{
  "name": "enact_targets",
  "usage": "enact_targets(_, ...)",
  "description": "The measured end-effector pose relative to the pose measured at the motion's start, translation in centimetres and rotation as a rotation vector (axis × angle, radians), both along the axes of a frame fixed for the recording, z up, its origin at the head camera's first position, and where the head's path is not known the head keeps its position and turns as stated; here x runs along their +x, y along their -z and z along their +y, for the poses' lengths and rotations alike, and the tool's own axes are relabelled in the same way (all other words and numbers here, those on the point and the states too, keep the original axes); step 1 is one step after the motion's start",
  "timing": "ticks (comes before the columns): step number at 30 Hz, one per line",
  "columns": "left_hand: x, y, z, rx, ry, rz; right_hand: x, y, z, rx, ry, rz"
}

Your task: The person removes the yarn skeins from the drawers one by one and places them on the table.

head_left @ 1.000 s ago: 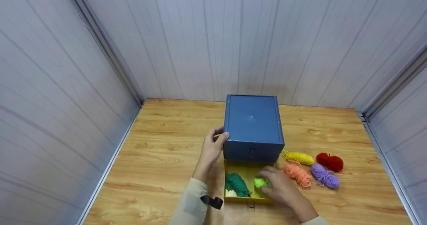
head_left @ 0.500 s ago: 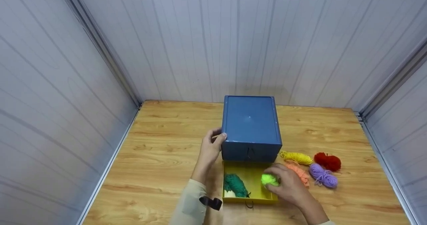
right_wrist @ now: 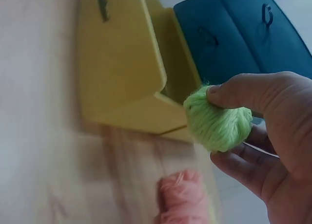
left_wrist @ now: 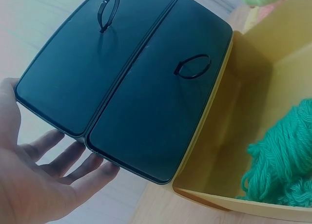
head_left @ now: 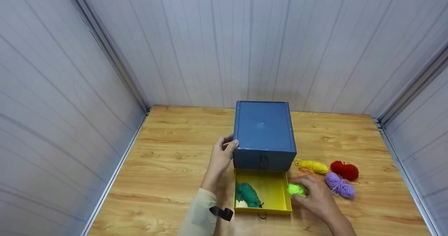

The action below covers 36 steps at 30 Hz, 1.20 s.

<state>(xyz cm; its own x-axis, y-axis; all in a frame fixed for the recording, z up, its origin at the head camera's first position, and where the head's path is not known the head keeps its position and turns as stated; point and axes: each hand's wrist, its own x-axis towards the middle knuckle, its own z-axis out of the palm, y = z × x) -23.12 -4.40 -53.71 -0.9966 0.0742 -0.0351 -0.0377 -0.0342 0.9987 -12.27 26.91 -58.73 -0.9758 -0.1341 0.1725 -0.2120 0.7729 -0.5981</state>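
My right hand (head_left: 316,195) pinches a small bundle of lime-green yarn (right_wrist: 219,119) between thumb and fingers, just outside the right wall of a yellow drawer (head_left: 274,185). That drawer is pulled out from the bottom of a blue drawer box (head_left: 264,127). Inside it, at the left, lies a dark green yarn bundle (head_left: 247,194) with something white (head_left: 241,204) beside it. My left hand (head_left: 220,157) rests against the left side of the box, thumb at its top edge and fingertips touching the side near the blue drawer fronts (left_wrist: 156,97).
Right of the box, yellow yarn (head_left: 313,166), red yarn (head_left: 344,170) and purple yarn (head_left: 340,185) lie on the wooden table (head_left: 168,180). Salmon yarn (right_wrist: 183,197) is partly hidden by my right hand in the head view. Pale panel walls (head_left: 224,47) surround the table.
My right hand has carried the lime-green yarn out of the yellow drawer, rightward past its side wall. The left hand has stayed on the box.
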Motion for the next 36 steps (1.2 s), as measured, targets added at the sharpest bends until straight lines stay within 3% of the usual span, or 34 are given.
enact_targets(5,0.0,0.0,-0.1,0.012,0.009,-0.002,0.4,1.1,0.8,0.080,0.010,-0.014)
enact_targets(15,-0.2,0.2,0.0,0.007,-0.002,-0.012,0.7,2.9,2.2,0.152,0.013,-0.175)
enact_targets(24,-0.1,0.0,-0.1,0.003,-0.009,-0.020,0.8,3.3,2.6,0.149,0.015,-0.240)
enact_targets(29,0.0,0.0,-0.1,-0.021,-0.010,-0.028,0.9,3.3,2.7,0.127,-0.001,-0.208)
enact_targets(36,0.0,0.1,-0.1,0.031,0.013,0.000,1.4,3.2,2.7,0.115,0.003,-0.100)
